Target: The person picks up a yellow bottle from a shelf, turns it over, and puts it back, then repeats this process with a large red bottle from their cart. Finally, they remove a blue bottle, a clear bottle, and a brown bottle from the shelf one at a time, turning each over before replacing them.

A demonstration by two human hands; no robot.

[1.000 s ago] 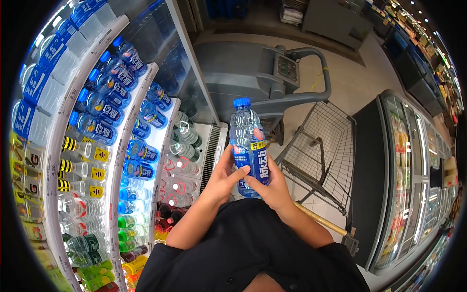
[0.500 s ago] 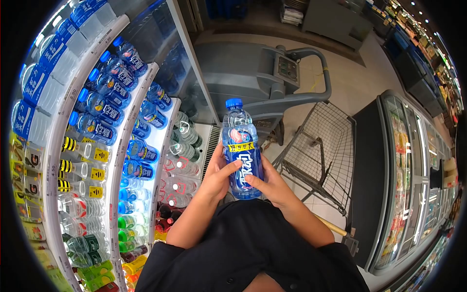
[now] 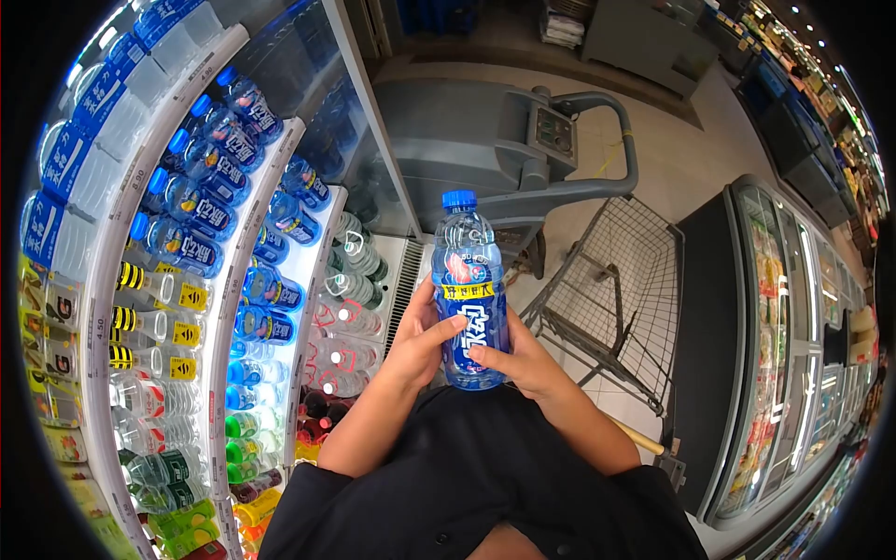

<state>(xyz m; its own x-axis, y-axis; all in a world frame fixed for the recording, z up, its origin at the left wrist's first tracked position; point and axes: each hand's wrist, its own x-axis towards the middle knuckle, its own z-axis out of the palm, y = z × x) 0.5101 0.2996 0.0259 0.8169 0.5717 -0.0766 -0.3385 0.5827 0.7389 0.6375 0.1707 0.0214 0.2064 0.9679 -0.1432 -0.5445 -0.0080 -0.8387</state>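
A clear drink bottle (image 3: 469, 271) with a blue cap and a blue label with a yellow band is held upright in front of my chest. My left hand (image 3: 423, 341) wraps its left side, the thumb lying across the label. From the other side my right hand (image 3: 525, 353) grips the lower part, its thumb also on the label. The fingers behind the bottle are hidden. Similar blue-capped bottles (image 3: 201, 201) lie in rows on the shelf to the left.
A drinks shelf (image 3: 224, 327) with price strips fills the left side. Ahead stands a grey floor machine (image 3: 467, 140) with a looped handle. A wire cart (image 3: 611, 299) is to the right, beside a glass-doored freezer (image 3: 784, 355).
The bottle has shifted slightly right and down in view, and its label faces me a little more squarely. Both hands keep their hold on it.
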